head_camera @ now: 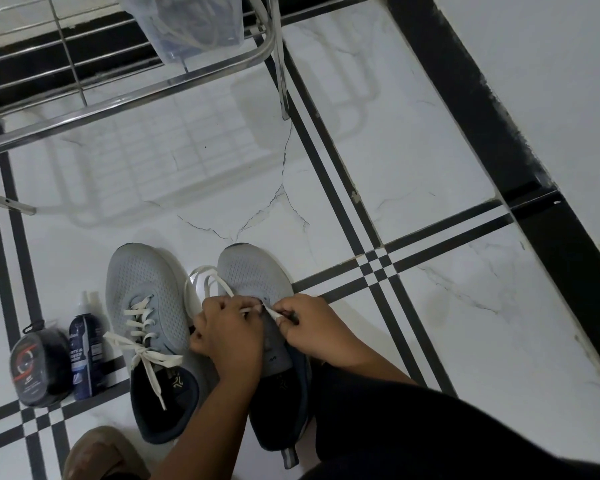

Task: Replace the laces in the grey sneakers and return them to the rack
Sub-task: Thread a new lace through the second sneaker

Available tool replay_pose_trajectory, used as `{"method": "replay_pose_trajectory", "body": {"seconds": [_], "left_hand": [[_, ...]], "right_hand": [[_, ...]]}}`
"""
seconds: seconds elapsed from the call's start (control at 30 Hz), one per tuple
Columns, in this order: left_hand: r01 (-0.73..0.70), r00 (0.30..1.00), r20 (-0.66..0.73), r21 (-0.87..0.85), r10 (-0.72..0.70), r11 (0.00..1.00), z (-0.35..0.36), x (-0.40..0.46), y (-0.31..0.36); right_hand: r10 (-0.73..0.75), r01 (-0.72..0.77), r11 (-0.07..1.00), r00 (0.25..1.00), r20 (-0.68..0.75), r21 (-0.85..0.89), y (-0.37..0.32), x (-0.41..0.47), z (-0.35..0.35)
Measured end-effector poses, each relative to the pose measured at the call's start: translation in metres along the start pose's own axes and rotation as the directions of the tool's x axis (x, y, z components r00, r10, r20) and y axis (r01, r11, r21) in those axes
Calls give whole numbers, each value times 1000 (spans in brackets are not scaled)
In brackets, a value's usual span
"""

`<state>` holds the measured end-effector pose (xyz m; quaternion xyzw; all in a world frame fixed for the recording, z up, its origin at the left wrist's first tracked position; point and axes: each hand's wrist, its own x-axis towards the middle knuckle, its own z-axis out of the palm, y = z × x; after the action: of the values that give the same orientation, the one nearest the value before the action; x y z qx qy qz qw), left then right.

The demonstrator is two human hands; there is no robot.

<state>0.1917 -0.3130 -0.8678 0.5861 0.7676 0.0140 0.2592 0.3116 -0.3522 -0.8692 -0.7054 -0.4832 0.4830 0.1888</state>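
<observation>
Two grey sneakers stand side by side on the tiled floor, toes pointing away from me. The left sneaker (142, 306) is laced with a white lace tied in a bow. Over the right sneaker (253, 271) both hands work a loose white lace (201, 282) that loops out past its left side. My left hand (227, 332) grips one part of the lace above the eyelets. My right hand (312, 327) pinches the lace's other end at the tongue. The hands hide the eyelets.
A metal wire rack (125, 95) stands ahead, with a clear plastic bag (184, 22) on it. Left of the sneakers lie a black round case (39, 365) and a dark blue spray bottle (85, 351). A black skirting (499, 133) and wall run along the right.
</observation>
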Motion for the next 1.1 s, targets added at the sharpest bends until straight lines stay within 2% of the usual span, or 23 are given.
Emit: {"method": "replay_pose_trajectory", "body": {"seconds": [0.1, 0.23, 0.3, 0.4, 0.53, 0.57, 0.63, 0.8, 0.97, 1.03, 1.1], "left_hand": [[106, 994, 2, -14, -106, 994, 3, -3, -1], [254, 967, 30, -128, -252, 959, 1, -3, 4], [284, 959, 53, -146, -279, 948, 1, -3, 8], [220, 975, 51, -99, -216, 970, 0, -5, 9], [-96, 995, 12, 105, 95, 990, 3, -6, -1], [-131, 991, 15, 126, 130, 983, 5, -5, -3], [-121, 993, 14, 110, 120, 987, 7, -4, -2], [57, 998, -10, -78, -58, 995, 8, -6, -5], [149, 989, 18, -107, -147, 983, 7, -4, 1], [74, 997, 7, -68, -73, 995, 5, -4, 2], [-113, 994, -1, 55, 114, 992, 4, -3, -2]], "right_hand": [[0, 0, 1000, 1000, 11, 11, -1, 0, 1], [-9, 9, 1000, 999, 31, -15, -1, 1, 5], [-8, 10, 999, 999, 32, -51, 1, 3, 6], [-13, 14, 995, 1000, 20, -94, 2, 2, 6], [-13, 15, 994, 1000, 21, -113, 4, 2, 7], [-14, 16, 993, 1000, 22, -115, 4, 2, 7], [-19, 21, 994, 1000, 17, -111, 5, 3, 8], [-5, 6, 999, 1000, 27, -52, 8, 3, 9], [-4, 5, 999, 999, 33, -46, 10, 3, 9], [-8, 11, 998, 999, 33, -68, 11, 4, 8], [-11, 14, 997, 999, 45, -74, 12, 3, 8]]}}
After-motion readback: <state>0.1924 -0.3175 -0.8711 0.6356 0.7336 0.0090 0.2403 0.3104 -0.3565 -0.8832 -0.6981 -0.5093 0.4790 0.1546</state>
